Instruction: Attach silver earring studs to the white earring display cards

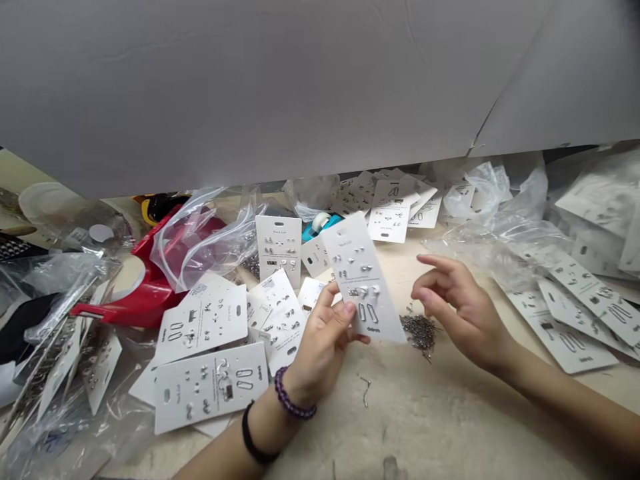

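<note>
My left hand (323, 340) grips a white earring card (367, 273) by its lower left edge, thumb in front and fingers behind. Rows of small silvery studs and two long oval loops sit on the card, which tilts above the table. My right hand (463, 310) hovers just right of the card without touching it. Its index finger is stretched out, apart from the thumb, and I see nothing held in it. Below, between card and right hand, lies a pile of tiny dark metal pieces (421, 335). A few loose metal bits (366, 391) rest nearer to me.
Similar filled cards (213, 387) overlap at left, with more cards (563, 327) at right and at the back (393, 210). A red plastic piece (125, 297), clear plastic bags (195, 233) and a teal tape dispenser (313, 228) lie around. A grey panel (300, 87) spans the back.
</note>
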Demonstrator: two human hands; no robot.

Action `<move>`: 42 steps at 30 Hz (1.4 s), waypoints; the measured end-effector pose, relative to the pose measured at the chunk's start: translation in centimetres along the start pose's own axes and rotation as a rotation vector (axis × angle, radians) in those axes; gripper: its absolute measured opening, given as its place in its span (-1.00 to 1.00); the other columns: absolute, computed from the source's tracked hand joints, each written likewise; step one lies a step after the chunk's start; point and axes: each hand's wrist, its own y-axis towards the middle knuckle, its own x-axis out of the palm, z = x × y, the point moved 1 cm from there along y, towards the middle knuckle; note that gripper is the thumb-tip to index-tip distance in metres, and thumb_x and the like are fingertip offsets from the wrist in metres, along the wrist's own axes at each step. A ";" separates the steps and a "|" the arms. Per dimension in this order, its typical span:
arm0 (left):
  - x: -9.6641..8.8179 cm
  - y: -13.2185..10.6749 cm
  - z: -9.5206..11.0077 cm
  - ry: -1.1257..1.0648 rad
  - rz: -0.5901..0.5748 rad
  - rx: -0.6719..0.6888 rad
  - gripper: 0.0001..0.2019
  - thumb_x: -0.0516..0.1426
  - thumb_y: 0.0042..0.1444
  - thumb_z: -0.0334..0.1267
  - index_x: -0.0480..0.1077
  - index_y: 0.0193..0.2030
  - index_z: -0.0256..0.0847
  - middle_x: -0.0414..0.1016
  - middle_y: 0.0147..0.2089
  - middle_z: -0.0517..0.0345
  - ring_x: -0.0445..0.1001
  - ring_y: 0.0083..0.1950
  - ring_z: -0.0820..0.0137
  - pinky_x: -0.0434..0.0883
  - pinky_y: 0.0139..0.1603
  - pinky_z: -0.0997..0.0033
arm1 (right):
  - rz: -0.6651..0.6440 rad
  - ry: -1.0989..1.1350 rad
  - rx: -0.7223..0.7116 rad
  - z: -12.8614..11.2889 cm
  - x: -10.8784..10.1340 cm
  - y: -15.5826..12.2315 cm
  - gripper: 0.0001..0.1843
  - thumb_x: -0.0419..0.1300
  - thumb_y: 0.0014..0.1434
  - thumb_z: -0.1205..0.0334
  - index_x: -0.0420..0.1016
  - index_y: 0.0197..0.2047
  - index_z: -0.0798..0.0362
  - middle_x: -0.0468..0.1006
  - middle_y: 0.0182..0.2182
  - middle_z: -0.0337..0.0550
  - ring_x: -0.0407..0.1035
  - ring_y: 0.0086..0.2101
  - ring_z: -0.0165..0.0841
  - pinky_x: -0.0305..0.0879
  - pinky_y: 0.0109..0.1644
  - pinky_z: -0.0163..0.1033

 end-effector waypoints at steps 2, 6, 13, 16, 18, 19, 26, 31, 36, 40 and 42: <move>-0.1 0.0 0.3 -0.170 -0.008 0.007 -0.75 0.15 0.01 -0.30 0.27 -0.14 -0.08 0.40 -0.42 0.31 0.35 -0.47 0.57 0.35 -0.51 0.59 | -0.002 -0.112 0.038 0.8 -0.1 0.8 -0.76 0.01 0.21 0.18 0.30 -0.07 0.05 0.43 -0.42 -0.17 0.33 -0.45 -0.38 0.26 -0.47 -0.29; -0.3 0.0 0.8 -0.447 0.013 -0.059 -0.73 0.19 -0.07 -0.43 0.32 -0.22 -0.07 0.29 -0.54 0.36 0.29 -0.49 0.60 0.31 -0.48 0.62 | -0.086 -0.379 -0.031 1.9 0.0 1.7 -0.80 0.00 0.21 0.22 0.43 -0.24 0.07 0.47 -0.33 -0.15 0.35 -0.39 -0.38 0.25 -0.41 -0.29; -0.3 -0.2 0.7 -0.553 -0.059 -0.124 -0.61 0.20 -0.11 -0.45 0.34 -0.12 -0.02 0.26 -0.55 0.35 0.24 -0.49 0.59 0.27 -0.44 0.59 | -0.229 -0.568 -0.087 1.8 1.2 3.3 -0.80 0.00 0.21 0.28 0.45 -0.22 0.06 0.47 -0.28 -0.16 0.36 -0.32 -0.35 0.25 -0.30 -0.27; -0.3 -0.3 0.7 -0.587 -0.071 -0.152 -0.60 0.21 -0.11 -0.40 0.34 -0.09 0.00 0.26 -0.54 0.35 0.24 -0.47 0.59 0.27 -0.42 0.58 | -0.246 -0.588 -0.078 1.7 2.0 4.3 -0.81 0.02 0.19 0.29 0.47 -0.28 0.05 0.48 -0.32 -0.18 0.36 -0.33 -0.35 0.24 -0.28 -0.27; -0.3 -0.4 0.7 -0.621 -0.094 -0.166 -0.61 0.22 -0.10 -0.36 0.34 -0.08 0.00 0.26 -0.54 0.35 0.25 -0.46 0.59 0.28 -0.40 0.58 | -0.245 -0.606 -0.065 1.8 2.5 4.6 -0.81 0.03 0.18 0.28 0.47 -0.32 0.05 0.48 -0.35 -0.20 0.36 -0.35 -0.36 0.23 -0.31 -0.29; -0.3 -0.4 0.7 -0.635 -0.105 -0.172 -0.62 0.22 -0.09 -0.35 0.34 -0.08 0.00 0.26 -0.54 0.34 0.26 -0.45 0.59 0.28 -0.40 0.58 | -0.239 -0.617 -0.056 1.8 2.7 4.6 -0.81 0.03 0.18 0.27 0.47 -0.34 0.05 0.48 -0.36 -0.20 0.36 -0.36 -0.37 0.22 -0.32 -0.30; -0.3 -0.6 0.5 -0.672 -0.137 -0.194 -0.59 0.24 -0.12 -0.36 0.34 -0.08 -0.01 0.28 -0.55 0.35 0.26 -0.45 0.58 0.28 -0.38 0.56 | -0.203 -0.705 -0.024 1.8 4.0 4.3 -0.85 0.06 0.16 0.25 0.42 -0.38 0.03 0.48 -0.38 -0.28 0.35 -0.42 -0.42 0.11 -0.44 -0.35; -0.4 -0.6 0.3 -0.678 -0.141 -0.182 -0.52 0.26 -0.16 -0.34 0.31 -0.04 -0.01 0.27 -0.55 0.36 0.25 -0.44 0.57 0.27 -0.36 0.55 | -0.186 -0.802 -0.062 1.6 4.4 3.7 -0.84 0.03 0.17 0.25 0.42 -0.35 0.05 0.47 -0.38 -0.23 0.34 -0.44 -0.39 -0.04 -0.51 -0.34; -0.4 -0.5 0.3 -0.669 -0.123 -0.185 -0.58 0.18 -0.05 -0.38 0.29 -0.02 0.01 0.26 -0.56 0.35 0.25 -0.44 0.57 0.26 -0.35 0.54 | -0.139 -0.868 -0.096 1.7 4.4 3.3 -0.80 0.00 0.20 0.21 0.42 -0.33 0.07 0.46 -0.38 -0.18 0.32 -0.44 -0.36 -0.13 -0.53 -0.32; -0.4 -0.6 0.2 -0.651 -0.117 -0.186 -0.58 0.18 -0.05 -0.37 0.29 -0.02 0.02 0.24 -0.55 0.34 0.24 -0.44 0.57 0.24 -0.36 0.54 | -0.146 -0.872 -0.132 2.1 4.5 3.3 -0.75 -0.04 0.21 0.23 0.41 -0.38 0.08 0.44 -0.41 -0.16 0.30 -0.46 -0.39 -0.17 -0.54 -0.31; -0.4 -0.6 0.2 -0.641 -0.110 -0.189 -0.58 0.17 -0.05 -0.37 0.28 -0.02 0.03 0.24 -0.55 0.34 0.24 -0.43 0.57 0.24 -0.36 0.54 | -0.157 -0.855 -0.146 2.2 4.6 3.5 -0.75 -0.05 0.21 0.26 0.41 -0.39 0.09 0.43 -0.42 -0.13 0.29 -0.47 -0.39 -0.17 -0.55 -0.30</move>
